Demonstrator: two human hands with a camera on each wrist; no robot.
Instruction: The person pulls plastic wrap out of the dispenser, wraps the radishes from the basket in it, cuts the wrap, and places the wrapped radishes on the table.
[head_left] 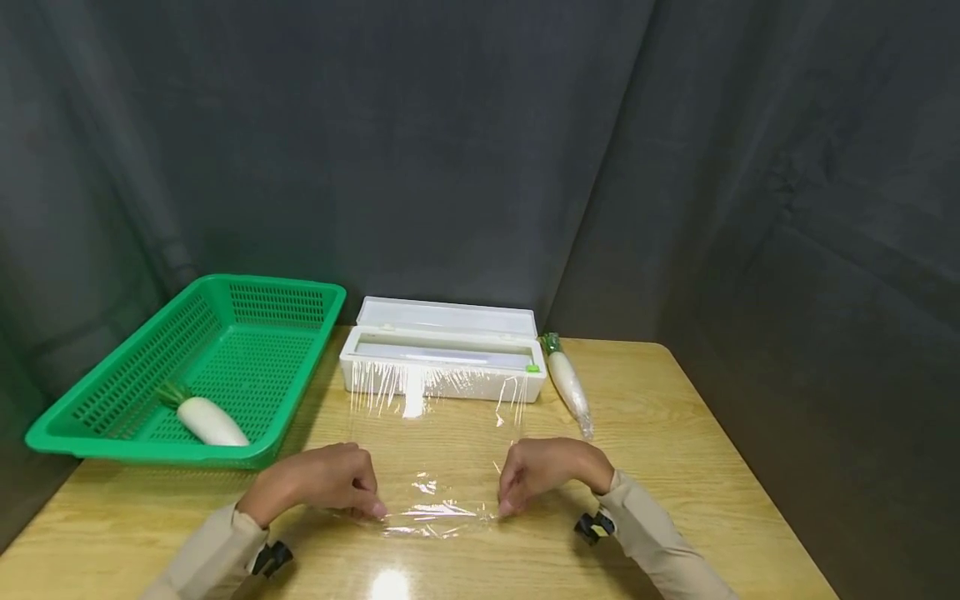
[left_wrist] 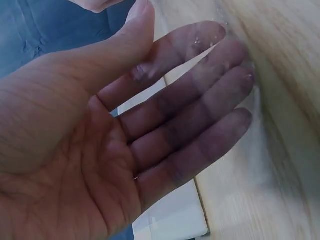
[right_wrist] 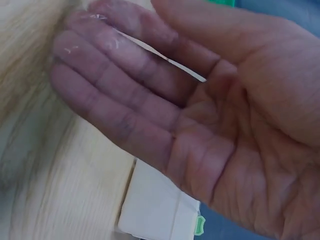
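A sheet of clear plastic wrap [head_left: 438, 467] stretches from a white wrap dispenser [head_left: 442, 379] toward the front of the table. My left hand [head_left: 322, 479] pinches its near left corner, and my right hand [head_left: 543, 471] has the near right corner between thumb and fingers. Both wrist views show the film lying over the fingers of the left hand [left_wrist: 150, 110] and the right hand [right_wrist: 165, 110]. Folds gather along the near edge between the two thumbs. The dispenser's lid [head_left: 450, 317] stands raised at the back.
On the left is a green basket [head_left: 300, 392] holding a white radish [head_left: 210, 422] with green tops. Another radish [head_left: 568, 383], wrapped in film, lies right of the dispenser. A green slider [head_left: 533, 368] sits at the dispenser's right end. Dark curtains [head_left: 450, 167] surround the wooden table [head_left: 660, 467].
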